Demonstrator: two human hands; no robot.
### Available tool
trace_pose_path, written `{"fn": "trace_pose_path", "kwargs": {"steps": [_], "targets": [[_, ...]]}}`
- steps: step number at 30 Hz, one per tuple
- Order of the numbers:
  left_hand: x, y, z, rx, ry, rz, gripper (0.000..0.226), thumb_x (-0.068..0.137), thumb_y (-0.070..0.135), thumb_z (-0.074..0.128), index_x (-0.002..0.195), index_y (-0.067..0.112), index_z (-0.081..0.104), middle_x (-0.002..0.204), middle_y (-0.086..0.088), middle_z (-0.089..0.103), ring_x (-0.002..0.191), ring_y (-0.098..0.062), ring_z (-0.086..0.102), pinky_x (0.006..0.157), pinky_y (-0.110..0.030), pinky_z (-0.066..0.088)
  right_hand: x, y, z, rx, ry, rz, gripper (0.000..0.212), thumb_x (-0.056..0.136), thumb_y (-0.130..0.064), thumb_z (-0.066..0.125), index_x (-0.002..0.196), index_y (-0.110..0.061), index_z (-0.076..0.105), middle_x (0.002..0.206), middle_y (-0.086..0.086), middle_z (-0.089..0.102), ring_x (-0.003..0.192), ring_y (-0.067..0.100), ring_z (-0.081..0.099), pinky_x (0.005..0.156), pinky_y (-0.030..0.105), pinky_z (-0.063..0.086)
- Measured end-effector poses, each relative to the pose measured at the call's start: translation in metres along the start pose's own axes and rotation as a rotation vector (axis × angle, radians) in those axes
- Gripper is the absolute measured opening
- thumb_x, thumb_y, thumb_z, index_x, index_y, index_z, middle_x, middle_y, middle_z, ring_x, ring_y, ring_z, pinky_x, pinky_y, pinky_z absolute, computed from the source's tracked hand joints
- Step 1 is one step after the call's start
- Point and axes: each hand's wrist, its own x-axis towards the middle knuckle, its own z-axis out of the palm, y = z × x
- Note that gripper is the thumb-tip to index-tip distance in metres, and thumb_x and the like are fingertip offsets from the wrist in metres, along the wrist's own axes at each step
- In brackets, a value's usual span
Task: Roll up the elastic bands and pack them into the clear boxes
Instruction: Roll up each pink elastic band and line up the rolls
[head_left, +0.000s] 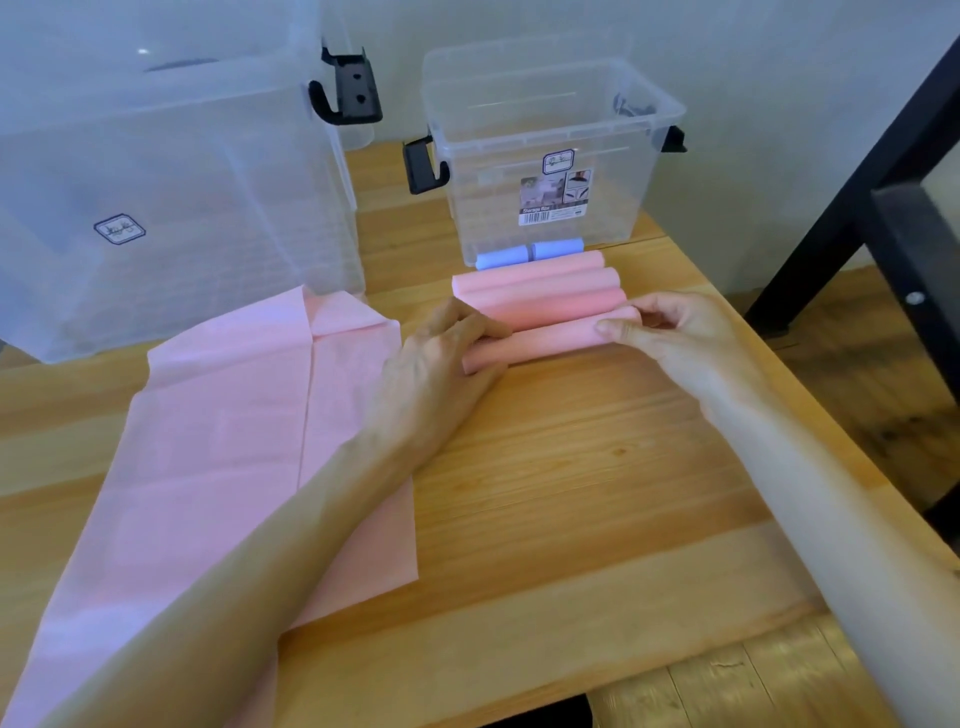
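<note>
Pink roll (550, 338) crosswise between hands

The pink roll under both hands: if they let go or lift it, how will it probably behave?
The pink roll is a soft band, so it may loosen once released. Being round, it could roll on the smooth table. It probably sags if lifted by one end.
</note>
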Motion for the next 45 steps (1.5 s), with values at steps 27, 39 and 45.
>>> {"fn": "trace_pose_path", "kwargs": {"steps": [27,39,45], "targets": [[-0.004,-0.014,-0.001,-0.038,0.133,-0.003,0.037,0.077,0.026,0.082,0.112,0.028,0.069,0.108,0.009,0.055,0.089,-0.009,0.060,0.073,-0.044,0.057,-0.008,0.001,0.007,-0.235,0.147,-0.105,0.060,0.077,-0.025,0.084,0.129,-0.017,0.056,0.114,-0.005,0.060,0.102,0.010,0.057,0.089,0.022,0.040],[-0.006,-0.011,-0.006,-0.016,0.103,-0.015,0.049,0.074,0.033,0.083,0.119,0.032,0.065,0.113,0.013,0.052,0.093,-0.005,0.059,0.074,-0.043,0.057,-0.011,0.000,0.004,-0.216,0.114,-0.074,0.063,0.078,-0.027,0.083,0.132,-0.019,0.053,0.114,-0.006,0.058,0.105,0.011,0.056,0.091,0.023,0.040],[-0.015,-0.012,-0.014,-0.038,0.097,-0.032,0.034,0.081,0.029,0.077,0.113,0.030,0.068,0.113,0.013,0.055,0.095,-0.007,0.060,0.076,-0.043,0.057,-0.018,-0.001,-0.002,-0.226,0.131,-0.086,0.053,0.082,-0.027,0.079,0.129,-0.019,0.057,0.122,-0.004,0.059,0.110,0.013,0.056,0.092,0.025,0.041]]}}
